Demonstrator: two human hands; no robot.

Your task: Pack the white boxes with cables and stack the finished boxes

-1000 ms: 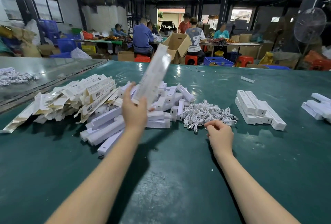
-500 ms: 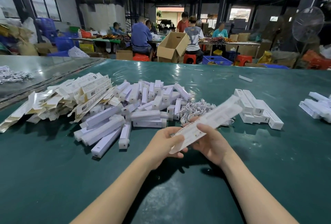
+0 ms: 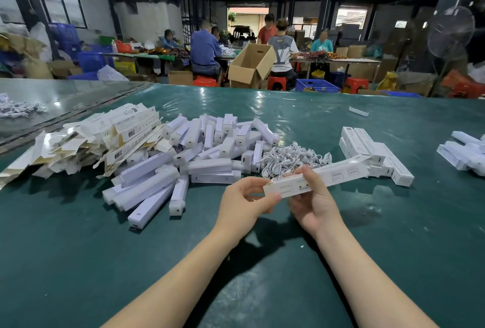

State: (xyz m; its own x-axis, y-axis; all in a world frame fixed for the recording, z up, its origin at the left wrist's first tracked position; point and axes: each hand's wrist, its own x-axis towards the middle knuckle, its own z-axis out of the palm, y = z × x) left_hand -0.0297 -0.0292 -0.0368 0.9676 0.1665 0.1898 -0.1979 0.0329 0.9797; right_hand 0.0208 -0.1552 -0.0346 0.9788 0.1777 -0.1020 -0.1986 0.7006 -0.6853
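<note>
Centre frame, we grip one white box — fingers of left hand and right hand clamped on it. Next, probably: open an end, load from the cable pile.

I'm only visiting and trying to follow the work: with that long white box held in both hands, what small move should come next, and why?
Probably the left hand should open the near end of the white box while the right hand steadies it. It pinches that end, no cable shows in either hand, and the cable pile lies just behind.
</note>
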